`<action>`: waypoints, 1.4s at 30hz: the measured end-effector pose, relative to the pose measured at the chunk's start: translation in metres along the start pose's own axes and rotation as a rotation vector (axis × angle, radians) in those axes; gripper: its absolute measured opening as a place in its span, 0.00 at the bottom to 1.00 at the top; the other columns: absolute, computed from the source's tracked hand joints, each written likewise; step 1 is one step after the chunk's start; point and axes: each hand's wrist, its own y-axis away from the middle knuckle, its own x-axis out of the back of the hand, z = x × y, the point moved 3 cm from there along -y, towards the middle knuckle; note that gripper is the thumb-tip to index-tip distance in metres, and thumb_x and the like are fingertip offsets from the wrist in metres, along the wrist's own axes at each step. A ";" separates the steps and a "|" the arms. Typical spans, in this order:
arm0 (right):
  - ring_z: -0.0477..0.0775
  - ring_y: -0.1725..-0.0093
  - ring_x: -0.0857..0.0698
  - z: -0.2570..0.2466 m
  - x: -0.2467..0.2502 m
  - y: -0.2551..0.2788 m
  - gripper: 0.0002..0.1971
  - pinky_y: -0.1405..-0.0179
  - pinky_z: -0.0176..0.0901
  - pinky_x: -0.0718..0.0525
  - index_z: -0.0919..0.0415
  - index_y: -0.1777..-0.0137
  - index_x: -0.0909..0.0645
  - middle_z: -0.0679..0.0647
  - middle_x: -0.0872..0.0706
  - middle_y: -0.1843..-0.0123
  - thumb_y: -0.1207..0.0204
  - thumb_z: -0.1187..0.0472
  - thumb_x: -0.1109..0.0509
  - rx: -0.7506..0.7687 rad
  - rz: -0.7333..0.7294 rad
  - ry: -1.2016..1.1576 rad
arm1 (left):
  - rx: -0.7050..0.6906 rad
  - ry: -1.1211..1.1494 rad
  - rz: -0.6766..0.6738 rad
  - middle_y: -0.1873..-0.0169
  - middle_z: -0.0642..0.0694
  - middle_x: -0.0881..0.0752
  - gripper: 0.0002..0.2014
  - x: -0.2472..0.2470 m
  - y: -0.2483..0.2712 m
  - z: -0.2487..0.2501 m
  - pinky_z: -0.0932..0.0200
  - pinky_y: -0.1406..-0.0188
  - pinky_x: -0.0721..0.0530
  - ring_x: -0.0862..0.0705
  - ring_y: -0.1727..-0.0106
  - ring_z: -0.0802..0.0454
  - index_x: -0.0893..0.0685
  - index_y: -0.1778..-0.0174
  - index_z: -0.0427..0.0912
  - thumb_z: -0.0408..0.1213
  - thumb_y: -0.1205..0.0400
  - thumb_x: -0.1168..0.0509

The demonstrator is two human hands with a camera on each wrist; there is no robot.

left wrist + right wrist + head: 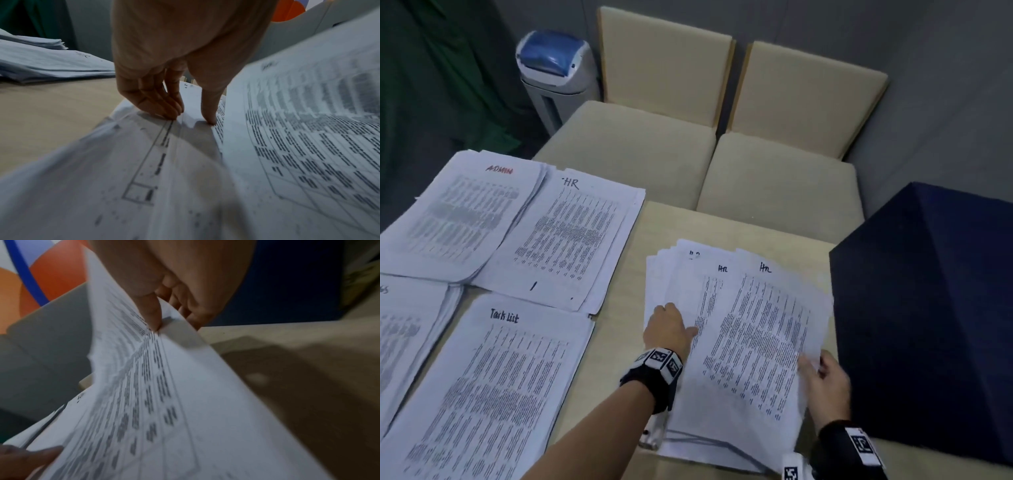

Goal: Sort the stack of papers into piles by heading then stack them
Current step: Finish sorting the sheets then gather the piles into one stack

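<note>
A fanned stack of printed papers [688,404] lies on the beige table [619,359] in front of me. My left hand [669,327] presses down on the stack's left part, its fingers [164,105] straight and the thumb tip touching the paper. My right hand [825,377] pinches the lower right edge of the top sheet [763,342], headed HR, between thumb [153,316] and fingers, and lifts that edge. To the left lie sorted piles: ADMIN [462,212], HR [565,236], Task List [496,383], and one at the far left [404,329] with its heading cut off.
A dark blue box [928,325] stands on the table close to my right hand. Two beige chairs [637,144] [780,181] are pushed against the table's far edge. A grey bin with a blue lid [554,68] stands behind them on the left.
</note>
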 end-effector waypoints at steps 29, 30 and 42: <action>0.61 0.44 0.11 -0.015 -0.025 -0.040 0.14 0.41 0.49 0.17 0.68 0.46 0.12 0.56 0.06 0.52 0.31 0.67 0.21 -0.264 -0.180 -0.281 | -0.162 1.143 -0.292 0.44 0.32 0.10 0.29 0.023 0.019 -0.011 0.34 0.39 0.15 0.13 0.41 0.31 0.17 0.39 0.29 0.43 0.31 0.20; 0.61 0.45 0.10 -0.020 -0.026 -0.039 0.12 0.44 0.48 0.17 0.69 0.47 0.11 0.56 0.06 0.53 0.30 0.69 0.22 -0.255 -0.192 -0.295 | -0.143 1.170 -0.292 0.44 0.31 0.11 0.29 0.024 0.018 -0.012 0.32 0.38 0.16 0.13 0.40 0.28 0.17 0.40 0.27 0.41 0.31 0.19; 0.63 0.46 0.11 -0.025 -0.030 -0.022 0.11 0.41 0.52 0.16 0.67 0.49 0.15 0.61 0.07 0.51 0.30 0.72 0.21 -0.169 -0.057 -0.305 | -0.145 0.753 0.142 0.49 0.48 0.21 0.36 0.030 -0.002 -0.015 0.55 0.59 0.18 0.16 0.55 0.45 0.32 0.38 0.43 0.36 0.37 0.20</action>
